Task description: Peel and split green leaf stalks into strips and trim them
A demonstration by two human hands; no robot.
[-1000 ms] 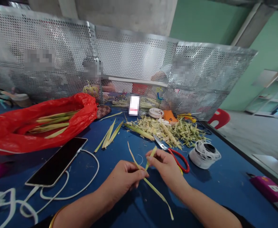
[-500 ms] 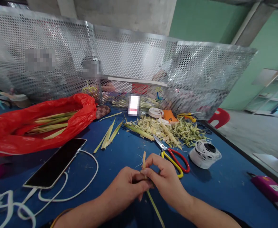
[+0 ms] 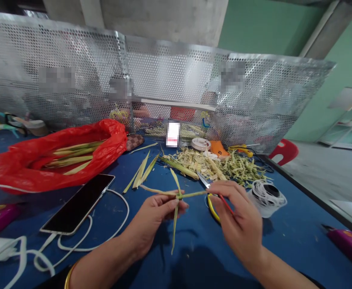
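My left hand (image 3: 154, 216) pinches thin yellow-green leaf strips (image 3: 176, 194) where they cross, above the blue table (image 3: 152, 257). One strip hangs down from the pinch, another points up and back. My right hand (image 3: 239, 214) is closed on the right end of a horizontal strip, pulling it out to the side. Red and yellow scissors (image 3: 213, 200) lie on the table just behind my right hand, partly hidden by it.
A red plastic bag (image 3: 55, 158) holds long leaves at the left. A phone (image 3: 78, 204) with a white cable (image 3: 73, 241) lies near it. Leaf scraps (image 3: 221, 164), a white cord spool (image 3: 266, 194), a perforated metal screen (image 3: 164, 88) and a purple box (image 3: 348, 245) surround the area.
My hands have come apart: the right hand moved right, drawing a strip out sideways, while the left stays pinched at the crossing. The strips now form a cross shape.
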